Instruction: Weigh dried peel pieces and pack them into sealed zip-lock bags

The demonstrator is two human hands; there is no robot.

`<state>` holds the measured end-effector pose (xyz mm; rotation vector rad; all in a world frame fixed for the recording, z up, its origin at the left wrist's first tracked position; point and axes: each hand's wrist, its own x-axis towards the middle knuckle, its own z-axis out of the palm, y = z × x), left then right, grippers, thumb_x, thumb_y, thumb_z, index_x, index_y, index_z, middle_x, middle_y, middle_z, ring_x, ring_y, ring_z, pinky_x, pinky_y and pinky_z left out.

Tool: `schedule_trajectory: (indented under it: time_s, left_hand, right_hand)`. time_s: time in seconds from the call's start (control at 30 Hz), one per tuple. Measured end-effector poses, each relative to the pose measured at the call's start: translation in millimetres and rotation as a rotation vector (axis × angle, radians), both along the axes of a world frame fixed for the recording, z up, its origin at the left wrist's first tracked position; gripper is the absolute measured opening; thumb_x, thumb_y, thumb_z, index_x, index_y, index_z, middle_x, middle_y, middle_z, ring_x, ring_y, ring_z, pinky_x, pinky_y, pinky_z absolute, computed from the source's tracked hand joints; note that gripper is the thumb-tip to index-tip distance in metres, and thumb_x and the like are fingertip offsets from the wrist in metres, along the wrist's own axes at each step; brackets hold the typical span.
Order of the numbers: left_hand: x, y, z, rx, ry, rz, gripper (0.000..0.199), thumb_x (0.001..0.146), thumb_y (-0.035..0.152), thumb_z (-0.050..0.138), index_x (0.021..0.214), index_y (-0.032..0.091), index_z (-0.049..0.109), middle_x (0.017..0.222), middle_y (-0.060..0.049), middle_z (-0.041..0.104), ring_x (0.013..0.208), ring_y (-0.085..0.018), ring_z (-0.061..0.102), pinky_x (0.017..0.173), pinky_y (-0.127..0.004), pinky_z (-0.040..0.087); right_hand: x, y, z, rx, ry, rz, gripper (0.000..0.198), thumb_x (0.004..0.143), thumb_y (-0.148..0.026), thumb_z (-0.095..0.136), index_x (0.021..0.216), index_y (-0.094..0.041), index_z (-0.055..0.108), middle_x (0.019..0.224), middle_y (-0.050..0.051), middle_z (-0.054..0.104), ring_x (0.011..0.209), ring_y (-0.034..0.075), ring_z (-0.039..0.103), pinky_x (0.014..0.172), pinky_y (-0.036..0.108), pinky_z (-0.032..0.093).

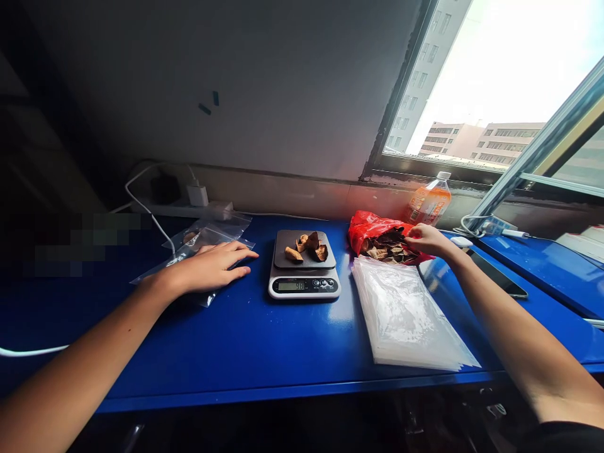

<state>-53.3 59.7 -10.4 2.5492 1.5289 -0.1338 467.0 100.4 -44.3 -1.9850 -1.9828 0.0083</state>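
Observation:
My left hand [214, 267] lies with its fingers stretched out over clear plastic bags [207, 301], which hold something brownish. To its right stands a small kitchen scale [304, 290] bearing several curled pieces of dried peel [293, 254]. Its display shows digits like 98; I cannot make out a decimal point. An opened red plastic bag [365, 221] beyond the scale's right side contains more dark brown dried peel [384, 246]. Over the bag's mouth, my right hand [427, 240] has its fingers pinched together on the peel; the fingertips are partly hidden.
A stack of clear flat bags [408, 318] lies before the red bag. Behind stands an orange drink bottle [431, 198] by the window. A phone [497, 274] rests near my right forearm. White cables and a charger [197, 194] are at the back left of the blue table [264, 352].

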Motion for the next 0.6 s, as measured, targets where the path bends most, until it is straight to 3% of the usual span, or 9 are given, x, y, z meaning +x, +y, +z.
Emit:
schedule_trajectory:
  time_s: [0.13, 0.23, 0.47, 0.6]
  left_hand:
    - [-1.0, 1.2, -1.4, 0.000, 0.014, -0.001, 0.057, 0.087, 0.051, 0.033, 0.138, 0.028, 0.044, 0.145, -0.005, 0.041, 0.134, -0.028, 0.035, 0.108, -0.047, 0.027]
    - [-0.1, 1.5, -1.3, 0.003, 0.020, -0.005, 0.057, 0.087, 0.050, 0.033, 0.138, 0.029, 0.043, 0.145, -0.005, 0.041, 0.133, -0.028, 0.035, 0.108, -0.047, 0.027]
    - [0.8, 1.2, -0.5, 0.000, 0.013, -0.004, 0.058, 0.086, 0.052, 0.034, 0.138, 0.028, 0.044, 0.145, -0.006, 0.041, 0.133, -0.029, 0.035, 0.108, -0.047, 0.028]
    - [-0.2, 2.7, -2.1, 0.012, 0.011, -0.004, 0.057, 0.086, 0.051, 0.035, 0.137, 0.028, 0.045, 0.144, -0.006, 0.042, 0.133, -0.029, 0.036, 0.107, -0.047, 0.029]
  right_hand:
    - [5.5, -18.3, 13.9, 0.023, 0.052, -0.056, 0.024, 0.069, -0.038, 0.055, 0.061, -0.016, 0.059, 0.056, 0.002, 0.058, 0.052, 0.012, 0.050, 0.048, 0.024, 0.035]
    - [-1.4, -33.6, 17.3, 0.071, 0.251, -0.044, 0.027, 0.068, -0.044, 0.059, 0.072, -0.018, 0.061, 0.065, 0.002, 0.063, 0.059, 0.014, 0.055, 0.052, 0.024, 0.041]
    - [-29.8, -46.0, 8.9, 0.169, 0.595, 0.058, 0.030, 0.065, -0.044, 0.067, 0.078, -0.018, 0.063, 0.066, 0.002, 0.063, 0.057, 0.013, 0.054, 0.051, 0.025, 0.041]
    - [-24.8, -44.0, 3.7, 0.113, 0.806, 0.070, 0.037, 0.059, -0.046, 0.074, 0.079, -0.017, 0.066, 0.071, 0.003, 0.065, 0.059, 0.013, 0.056, 0.053, 0.025, 0.043]
